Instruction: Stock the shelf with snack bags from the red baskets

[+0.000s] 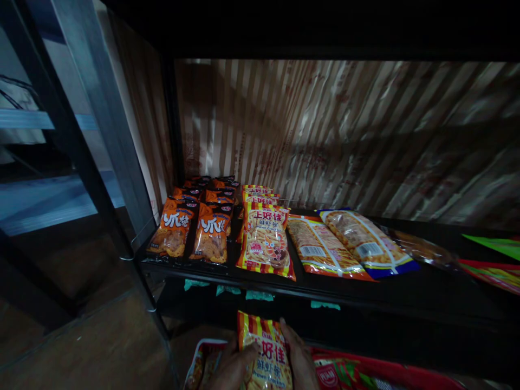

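Between my two hands, in front of the shelf's edge, is a red-and-yellow striped bag of prawn crackers (266, 357). My left hand (233, 368) grips its left side, thumb over the front. Along the right side my right hand (298, 360) is closed against the bag. Both hands are partly cut off by the lower frame edge. On the shelf (260, 287) above, matching prawn cracker bags (266, 241) stand in a row, one behind another. To their left are orange-and-black snack bags (211, 233) in two rows.
Flat snack packs (325, 246) lie right of the crackers, beside a blue-edged pack (368, 244). A red bin (377, 371) with green packets is below. Teal packet tops (260, 296) show under the shelf edge. A metal post (101, 124) rises on the left.
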